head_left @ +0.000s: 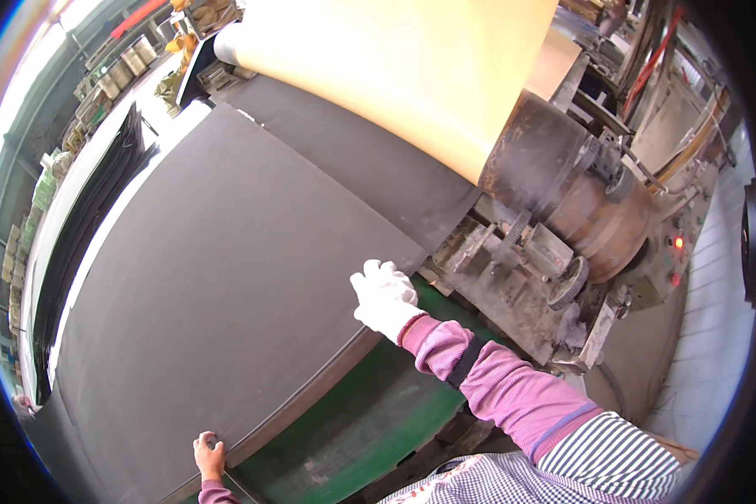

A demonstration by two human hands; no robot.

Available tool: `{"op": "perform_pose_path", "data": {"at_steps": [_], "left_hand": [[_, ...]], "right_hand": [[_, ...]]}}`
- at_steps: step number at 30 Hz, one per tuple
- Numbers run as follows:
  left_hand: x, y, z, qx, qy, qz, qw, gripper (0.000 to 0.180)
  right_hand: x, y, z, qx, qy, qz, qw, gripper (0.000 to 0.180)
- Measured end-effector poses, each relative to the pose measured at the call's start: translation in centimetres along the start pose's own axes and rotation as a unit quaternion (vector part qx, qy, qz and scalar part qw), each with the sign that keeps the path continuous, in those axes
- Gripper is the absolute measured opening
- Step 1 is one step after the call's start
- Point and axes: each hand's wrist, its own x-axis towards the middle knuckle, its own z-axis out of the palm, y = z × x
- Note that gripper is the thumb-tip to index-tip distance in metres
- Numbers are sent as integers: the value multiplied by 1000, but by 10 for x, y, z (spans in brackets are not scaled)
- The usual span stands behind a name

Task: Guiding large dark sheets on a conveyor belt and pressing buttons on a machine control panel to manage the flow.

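A large dark grey sheet (227,252) spreads across the middle over a green curved surface (344,420). My right hand (385,296), in a white glove, rests on the sheet near its right edge, fingers spread and slightly bent. At the near edge of the sheet, my bare left hand (210,454) is closed, with a small dark thing showing between thumb and fingers. What that thing is cannot be made out. Beyond, a second dark strip of sheet (353,151) runs beneath a wide pale yellow sheet (395,67).
To the right stands a machine with a rusty drum (596,210), gears (569,284) and a lit red lamp (679,243). A stack of dark sheets (76,252) lies at the left. Several metal cylinders (122,71) stand at the far left.
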Motion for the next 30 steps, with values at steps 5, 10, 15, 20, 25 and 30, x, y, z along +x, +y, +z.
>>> {"op": "perform_pose_path", "data": {"at_steps": [5, 10, 15, 20, 25, 30], "left_hand": [[-3, -7, 1, 11, -4, -19, 1000, 31], [-11, 8, -4, 35, -12, 30, 999, 35], [-13, 53, 4, -3, -17, 74, 997, 45], [12, 67, 19, -5, -63, 98, 993, 45], [33, 80, 30, 26, -193, 86, 977, 57], [38, 24, 23, 12, -205, 4, 979, 54]], "right_hand": [[-2, -2, 3, -3, 11, -3, 1000, 36], [4, 8, 2, 28, 4, 0, 1000, 39], [4, 16, -10, 49, -8, 11, 999, 44], [-62, 55, -36, 144, 238, -184, 943, 27], [-234, 161, -74, 180, 354, -180, 900, 25], [-315, 350, -180, -36, 469, 243, 848, 24]]}}
